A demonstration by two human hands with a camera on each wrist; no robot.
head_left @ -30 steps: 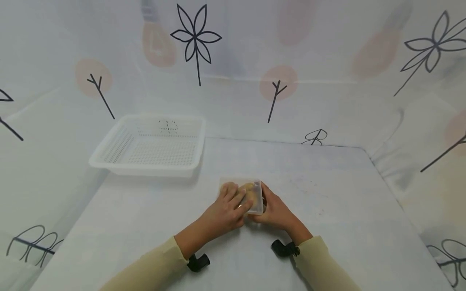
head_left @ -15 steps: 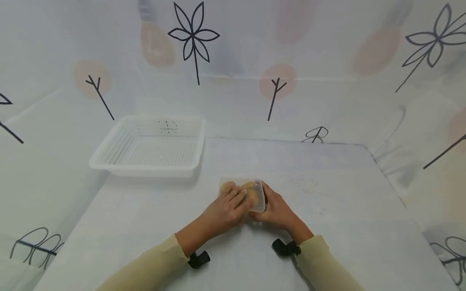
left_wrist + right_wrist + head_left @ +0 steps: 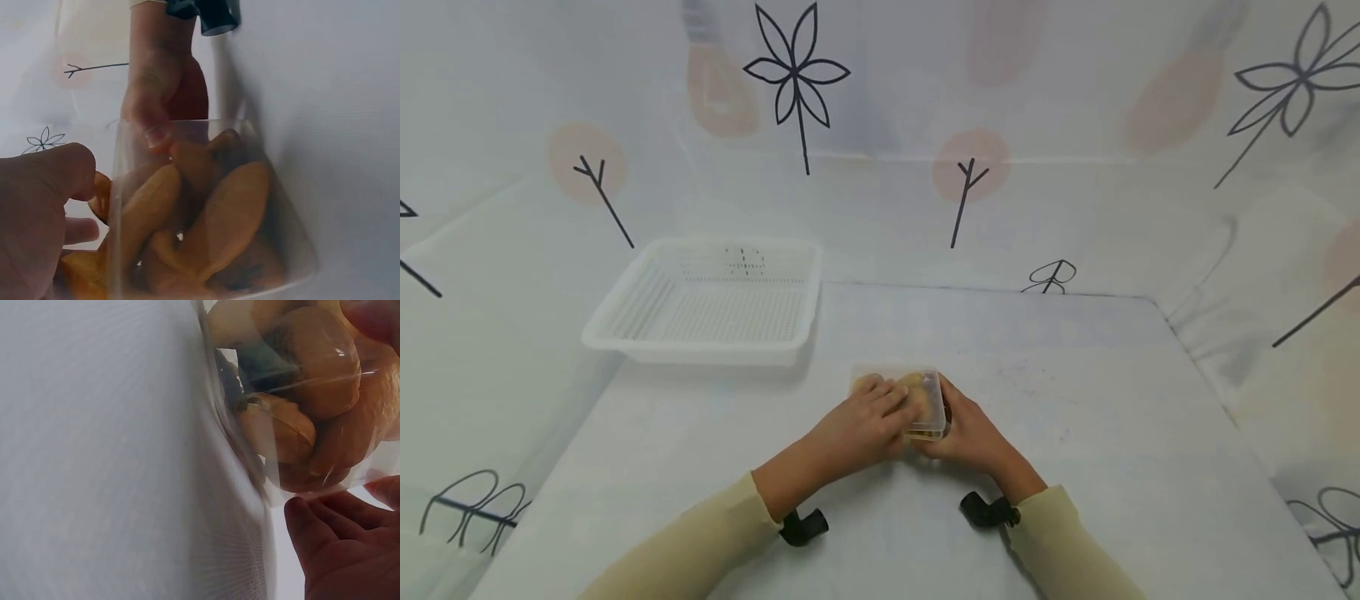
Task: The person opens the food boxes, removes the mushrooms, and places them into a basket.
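Below centre, the right hand [image 3: 964, 433] is gripping a plastic container [image 3: 935, 407]; the left hand [image 3: 867, 422], hold unclear, could be tipping it by overpressing.

Showing tan and brown on the pieces [image 3: 234, 219] inside the clear box [image 3: 933, 402], plain white on the desk [image 3: 1075, 433] around it and basket [image 3: 715, 350] beyond it. Bearing black line flowers [image 3: 794, 73] and peach discs [image 3: 988, 150] behind it.

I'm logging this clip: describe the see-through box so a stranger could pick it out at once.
Find the white table, with the large white basket at its far left corner. Nearer the viewer and to the basket's right is the smaller box. Unlike the holed white basket, it is see-through, with brownish rounded pieces inside.
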